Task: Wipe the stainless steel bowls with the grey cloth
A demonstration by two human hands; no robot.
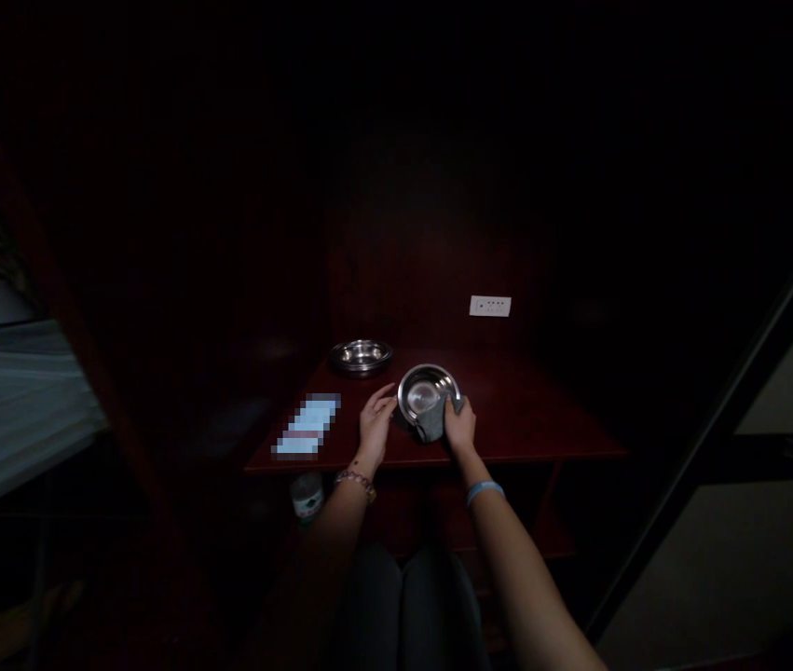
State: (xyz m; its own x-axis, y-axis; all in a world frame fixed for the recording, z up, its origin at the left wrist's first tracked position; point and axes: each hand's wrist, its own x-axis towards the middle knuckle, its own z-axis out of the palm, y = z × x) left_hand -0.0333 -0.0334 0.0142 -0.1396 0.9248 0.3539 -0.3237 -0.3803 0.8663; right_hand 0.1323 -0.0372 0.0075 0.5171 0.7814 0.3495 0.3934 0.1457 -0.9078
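A shiny metal bowl (425, 384) is tilted toward me above the dark red tabletop. My right hand (461, 427) closes on a grey cloth (432, 421) at the bowl's near right rim, and the cloth covers the lower part of the bowl's inside. At the left rim, my left hand (375, 424) has its fingers stretched out, with the fingertips at or very near the metal; I cannot tell whether they touch it. Farther back on the left lie shallow metal dishes (361, 357), which look stacked.
A pixelated bright rectangle (307, 425) lies at the tabletop's left (522, 419). Below the front edge stands a plastic bottle (307, 499). A white power socket (490, 306) is on the back panel. Dark panels rise on both sides.
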